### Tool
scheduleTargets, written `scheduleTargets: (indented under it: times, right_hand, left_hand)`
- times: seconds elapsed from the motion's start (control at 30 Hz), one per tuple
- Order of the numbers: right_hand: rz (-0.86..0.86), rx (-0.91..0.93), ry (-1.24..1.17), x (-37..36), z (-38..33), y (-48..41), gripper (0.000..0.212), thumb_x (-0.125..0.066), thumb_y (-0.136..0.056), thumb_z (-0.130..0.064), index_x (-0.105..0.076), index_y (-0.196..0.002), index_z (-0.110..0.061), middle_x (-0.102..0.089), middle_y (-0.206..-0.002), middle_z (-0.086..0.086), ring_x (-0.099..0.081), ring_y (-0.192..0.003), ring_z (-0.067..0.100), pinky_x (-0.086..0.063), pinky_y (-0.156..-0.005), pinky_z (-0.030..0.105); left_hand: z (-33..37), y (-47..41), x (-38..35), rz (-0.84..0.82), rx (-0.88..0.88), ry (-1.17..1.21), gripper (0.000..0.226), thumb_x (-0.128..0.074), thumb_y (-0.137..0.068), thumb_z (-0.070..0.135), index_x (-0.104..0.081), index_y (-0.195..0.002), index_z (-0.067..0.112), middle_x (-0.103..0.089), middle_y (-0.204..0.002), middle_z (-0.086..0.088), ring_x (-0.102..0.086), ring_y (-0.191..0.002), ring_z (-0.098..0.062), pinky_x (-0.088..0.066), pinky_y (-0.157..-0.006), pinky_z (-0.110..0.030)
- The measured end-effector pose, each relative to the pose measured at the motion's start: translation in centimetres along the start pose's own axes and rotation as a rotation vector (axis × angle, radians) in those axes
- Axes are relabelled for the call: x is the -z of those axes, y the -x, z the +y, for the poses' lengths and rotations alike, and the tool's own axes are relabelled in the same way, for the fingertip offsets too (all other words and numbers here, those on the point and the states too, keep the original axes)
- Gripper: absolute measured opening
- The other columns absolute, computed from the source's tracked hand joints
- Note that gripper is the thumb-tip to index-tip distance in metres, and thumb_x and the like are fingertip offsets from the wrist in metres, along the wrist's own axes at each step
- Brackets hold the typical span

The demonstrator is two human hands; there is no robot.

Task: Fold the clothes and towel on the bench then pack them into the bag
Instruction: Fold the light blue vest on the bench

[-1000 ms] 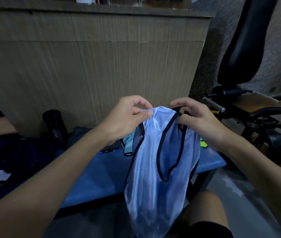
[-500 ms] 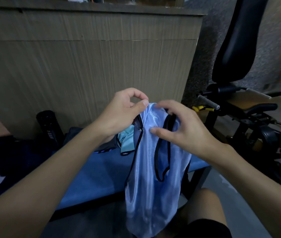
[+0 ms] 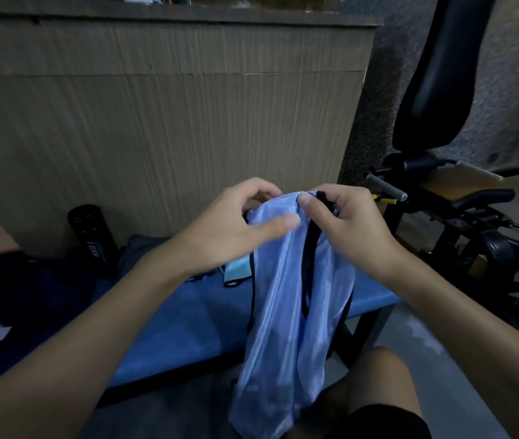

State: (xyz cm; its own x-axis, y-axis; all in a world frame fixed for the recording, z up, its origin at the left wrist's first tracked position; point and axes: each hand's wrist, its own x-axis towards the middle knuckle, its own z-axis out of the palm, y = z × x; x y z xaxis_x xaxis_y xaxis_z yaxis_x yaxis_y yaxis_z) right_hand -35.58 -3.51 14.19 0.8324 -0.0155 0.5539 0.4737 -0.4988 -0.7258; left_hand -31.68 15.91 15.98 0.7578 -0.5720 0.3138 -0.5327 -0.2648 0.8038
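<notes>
Mostly hidden teal cloth (image 3: 236,274), vest (image 3: 283,312) in front

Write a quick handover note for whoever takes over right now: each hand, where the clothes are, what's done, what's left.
Left hand pinches the top edge of the light blue vest.
Right hand pinches the same edge by the black trim.
The vest hangs unfolded in front of the blue bench.
On the bench: a dark grey garment and a teal piece, neither looks folded.
Done: nothing folded or packed that shows.
Left: fold the vest and the rest, then pack; the bag is not plainly in view.
</notes>
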Motion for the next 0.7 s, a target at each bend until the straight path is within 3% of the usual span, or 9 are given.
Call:
scheduleTargets:
  times: [0.07, 0.13, 0.2, 0.3, 0.37, 0.43, 0.53, 0.6, 0.7]
  right_hand:
    - [0.006, -0.003, -0.002, 0.1, 0.1, -0.1, 0.035, -0.056, -0.098, -0.028, -0.068, -0.084, 0.001, -0.059, -0.070, 0.021, -0.046, -0.067, 0.013, -0.042, -0.060, 0.041]
    - [-0.009, 0.000, -0.010, 0.5, 0.3, -0.2, 0.041, -0.054, -0.099, -0.027, -0.061, -0.082, 0.009, -0.050, -0.067, 0.009, -0.042, -0.067, 0.013, -0.037, -0.058, 0.038]
    - [0.008, -0.004, -0.002, 1.1, 0.7, -0.3, 0.041, -0.054, -0.100, -0.025, -0.058, -0.080, 0.010, -0.047, -0.069, 0.004, -0.041, -0.066, 0.011, -0.034, -0.058, 0.035]
    - [0.057, -0.023, 0.086, 1.6, 1.2, -0.6, 0.015, -0.059, -0.097, -0.027, -0.062, -0.100, -0.012, -0.057, -0.078, -0.012, -0.050, -0.070, 0.003, -0.042, -0.068, 0.028]
    - [0.038, -0.010, 0.048, 1.7, 1.0, -0.5, 0.029, -0.064, -0.091, -0.037, -0.052, -0.116, -0.026, -0.054, -0.086, -0.013, -0.050, -0.076, 0.002, -0.042, -0.074, 0.023]
    - [-0.031, 0.041, 0.045, 1.9, 0.9, -0.4, 0.044, -0.070, -0.083, -0.045, -0.050, -0.119, -0.029, -0.048, -0.095, -0.010, -0.049, -0.088, 0.004, -0.040, -0.083, 0.019]
    - [-0.150, 0.047, 0.155, 1.6, 0.6, -0.4, 0.029, -0.079, -0.081, -0.032, -0.064, -0.105, -0.028, -0.050, -0.103, -0.005, -0.053, -0.099, 0.005, -0.037, -0.093, 0.014]
    - [-0.145, 0.028, 0.148, 1.4, 0.5, -0.5, 0.008, -0.073, -0.087, -0.024, -0.067, -0.091, -0.025, -0.052, -0.099, -0.001, -0.056, -0.094, 0.008, -0.039, -0.089, 0.015]
    - [-0.127, 0.020, 0.138, 1.5, 0.4, -0.5, 0.010, -0.068, -0.091, -0.025, -0.064, -0.083, -0.024, -0.062, -0.085, -0.003, -0.058, -0.077, 0.006, -0.046, -0.073, 0.024]
  left_hand:
    - [-0.2, 0.3, -0.6, -0.001, -0.027, -0.023, 0.024, -0.078, -0.085, 0.025, -0.066, -0.104, 0.017, -0.073, -0.097, 0.000, -0.069, -0.088, -0.016, -0.055, -0.080, -0.029]
    - [-0.7, 0.3, -0.6, 0.086, -0.056, -0.042, 0.008, -0.074, -0.088, 0.016, -0.069, -0.093, 0.012, -0.072, -0.087, -0.010, -0.067, -0.076, -0.021, -0.053, -0.074, -0.040]
    - [-1.0, 0.1, -0.3, 0.147, -0.061, -0.022, 0.010, -0.071, -0.090, 0.018, -0.070, -0.083, 0.011, -0.069, -0.080, -0.017, -0.059, -0.067, -0.019, -0.049, -0.064, -0.045]
    - [-0.5, 0.0, 0.1, 0.190, -0.074, -0.033, 0.024, -0.070, -0.092, 0.024, -0.068, -0.075, 0.008, -0.064, -0.070, -0.019, -0.050, -0.058, -0.014, -0.039, -0.053, -0.037]
    - [0.0, -0.1, 0.2, 0.192, -0.087, -0.067, 0.029, -0.069, -0.093, 0.027, -0.067, -0.072, 0.007, -0.061, -0.066, -0.017, -0.047, -0.055, -0.010, -0.037, -0.052, -0.029]
    - [0.3, -0.3, 0.4, 0.179, -0.096, -0.091, 0.029, -0.068, -0.093, 0.028, -0.068, -0.072, 0.007, -0.063, -0.067, -0.017, -0.048, -0.055, -0.011, -0.038, -0.052, -0.029]
    - [0.3, -0.3, 0.9, 0.148, -0.100, -0.086, 0.028, -0.068, -0.093, 0.025, -0.069, -0.074, 0.005, -0.063, -0.071, -0.020, -0.049, -0.058, -0.013, -0.038, -0.054, -0.029]
    - [0.2, -0.1, 1.1, 0.118, -0.094, -0.082, 0.028, -0.067, -0.094, 0.025, -0.070, -0.075, 0.005, -0.064, -0.073, -0.021, -0.050, -0.061, -0.014, -0.039, -0.056, -0.030]
    - [-0.3, 0.1, 1.7, 0.054, -0.073, -0.089, 0.030, -0.063, -0.096, 0.031, -0.073, -0.078, 0.008, -0.065, -0.072, -0.020, -0.051, -0.060, -0.021, -0.041, -0.058, -0.036]
